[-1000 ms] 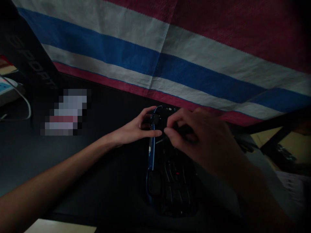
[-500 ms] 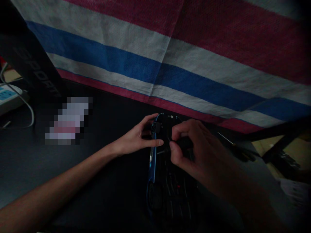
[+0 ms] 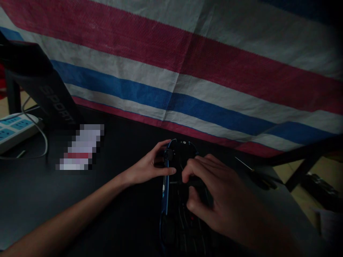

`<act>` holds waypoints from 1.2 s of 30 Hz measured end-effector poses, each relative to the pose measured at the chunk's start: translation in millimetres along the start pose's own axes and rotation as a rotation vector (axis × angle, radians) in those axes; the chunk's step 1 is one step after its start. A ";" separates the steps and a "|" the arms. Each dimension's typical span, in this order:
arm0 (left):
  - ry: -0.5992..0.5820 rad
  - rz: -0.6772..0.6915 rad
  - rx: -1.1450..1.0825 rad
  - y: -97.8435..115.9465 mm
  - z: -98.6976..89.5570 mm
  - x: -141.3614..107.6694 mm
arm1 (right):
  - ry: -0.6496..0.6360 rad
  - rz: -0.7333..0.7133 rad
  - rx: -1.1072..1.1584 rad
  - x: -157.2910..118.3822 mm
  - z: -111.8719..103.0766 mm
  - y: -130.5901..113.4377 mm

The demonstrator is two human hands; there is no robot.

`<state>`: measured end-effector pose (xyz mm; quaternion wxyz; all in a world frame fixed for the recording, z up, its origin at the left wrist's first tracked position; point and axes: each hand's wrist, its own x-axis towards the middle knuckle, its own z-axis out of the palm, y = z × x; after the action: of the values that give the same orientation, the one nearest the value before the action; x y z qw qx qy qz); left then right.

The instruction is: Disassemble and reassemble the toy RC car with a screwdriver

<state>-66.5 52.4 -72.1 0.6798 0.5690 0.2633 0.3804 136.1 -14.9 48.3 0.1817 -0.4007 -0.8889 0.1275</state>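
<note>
A toy car (image 3: 180,205) with a blue body lies upside down on the dark table, its black underside facing up. My left hand (image 3: 148,167) grips its far left side by a wheel, the thumb resting on the underside and the other fingers around the edge. Over the car's right half is my right hand (image 3: 214,192), with thumb and forefinger spread apart. The space between those fingers is very dark, and any small thing there cannot be made out. Off to the right lies a screwdriver (image 3: 252,170) with a thin metal shaft and dark handle.
A white power strip (image 3: 23,130) with blue sockets and a cable lie at the left. Beside it stands a dark object marked SPORT (image 3: 55,96). A blurred-out pale item (image 3: 83,146) rests on the table (image 3: 115,142). Striped cloth (image 3: 150,71) hangs behind.
My right thumb and forefinger, earlier closed around something dark over the car, have parted. My left hand keeps its hold. The whole view has shifted, so the scene sits lower.
</note>
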 end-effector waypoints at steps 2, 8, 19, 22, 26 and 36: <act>-0.005 0.003 0.003 0.1 0.4 0.1 | 0.002 0.013 0.001 -0.6 -1.2 0.0; 0.009 0.037 0.048 -0.3 1.0 1.3 | -0.008 -0.015 -0.052 -4.6 -1.0 0.1; 0.006 0.006 0.075 -4.0 1.2 3.7 | 0.096 -0.083 -0.148 -2.6 11.3 10.0; 0.019 -0.004 0.074 -3.8 1.8 2.4 | 0.087 -0.118 -0.151 -3.5 10.9 13.4; 0.011 0.037 0.071 -3.9 1.2 2.3 | 0.078 -0.177 -0.148 -5.7 7.7 20.6; -0.005 0.008 0.021 -0.3 1.9 1.7 | 0.103 -0.231 -0.139 4.0 9.2 19.4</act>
<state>-64.0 52.7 -71.8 0.6730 0.5783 0.2634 0.3786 142.7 -0.1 33.7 0.2122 -0.3135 -0.9253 0.0233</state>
